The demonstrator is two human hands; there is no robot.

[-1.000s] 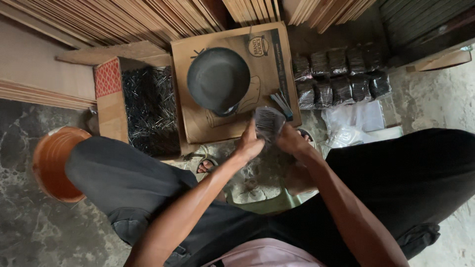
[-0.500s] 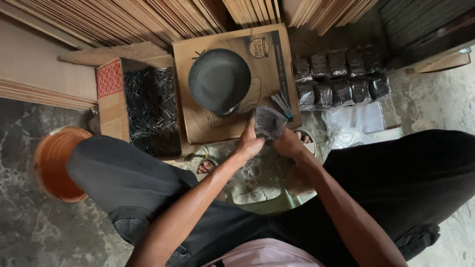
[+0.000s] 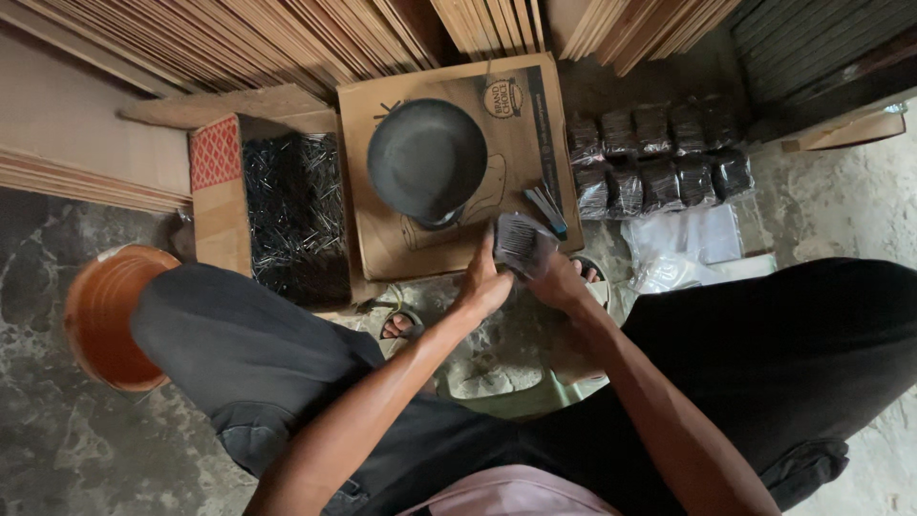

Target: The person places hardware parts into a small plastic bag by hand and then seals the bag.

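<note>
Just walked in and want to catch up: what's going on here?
A seated person holds a small clear bag of nails between the left hand and right hand, above a flat carton that carries a dark pan. An open box of loose nails sits to the left, filled packets to the right.

1. The left hand (image 3: 484, 282) sits at about 12 o'clock from the torso, fingers curled closed, forearm bare and running up from 7 o'clock.
2. The right hand (image 3: 557, 279) is just beside it, fingers clenched, forearm reaching up from 5 o'clock.
</note>
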